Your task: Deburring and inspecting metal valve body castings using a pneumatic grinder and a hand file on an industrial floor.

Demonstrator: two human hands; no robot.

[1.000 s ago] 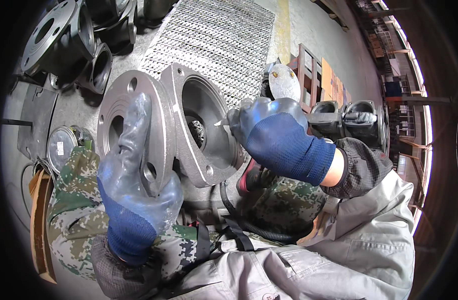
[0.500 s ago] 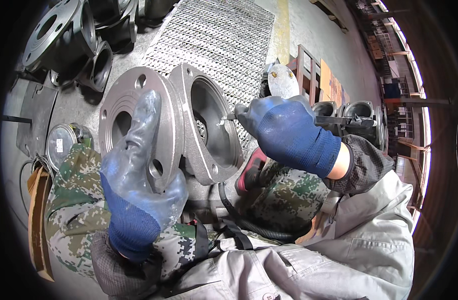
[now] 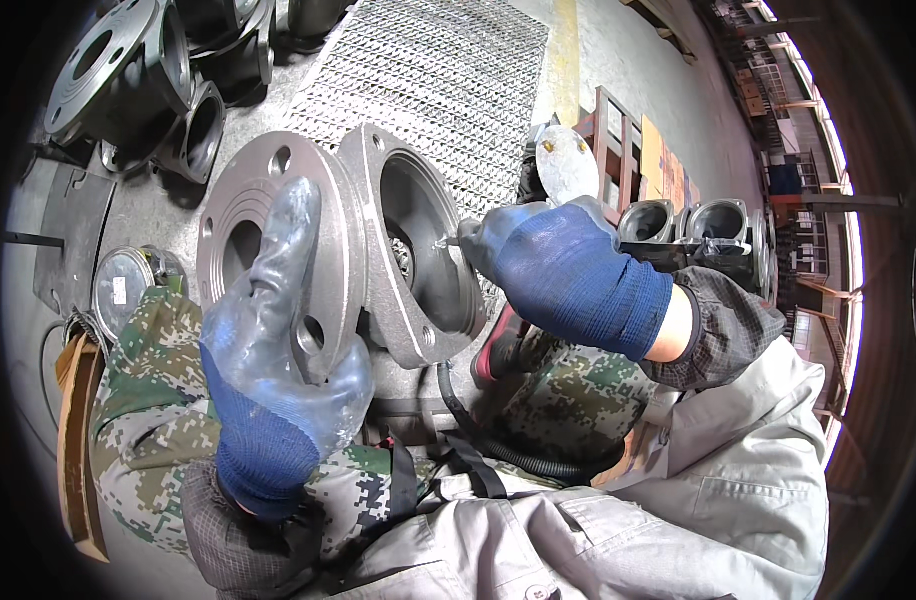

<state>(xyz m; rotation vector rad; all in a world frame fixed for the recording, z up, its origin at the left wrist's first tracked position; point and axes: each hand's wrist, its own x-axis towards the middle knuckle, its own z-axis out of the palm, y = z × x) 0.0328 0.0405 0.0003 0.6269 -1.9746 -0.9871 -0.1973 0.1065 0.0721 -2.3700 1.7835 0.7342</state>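
A heavy grey metal valve-body casting (image 3: 353,240) stands in front of me, with a round flange at left and a squarish, wide-mouthed flange at right. My left hand (image 3: 283,320), in a blue glove with a grey coated palm, grips the round flange; its index finger lies stretched over the face. To the right, my gloved right hand (image 3: 548,255) is closed around a thin tool. Only the tool's narrow tip (image 3: 446,242) shows, at the inner wall near the right rim of the opening. The fist hides the rest, so its kind is unclear.
More castings (image 3: 128,80) are piled at the far left, and others (image 3: 713,222) stand at right. A metal grating (image 3: 428,70) lies beyond the casting. A round tin (image 3: 123,285) is by my left knee; a black corrugated hose (image 3: 518,460) runs between my legs.
My right hand has shifted slightly left and down, taking the tool tip a little further into the opening. The left hand and the casting have barely moved.
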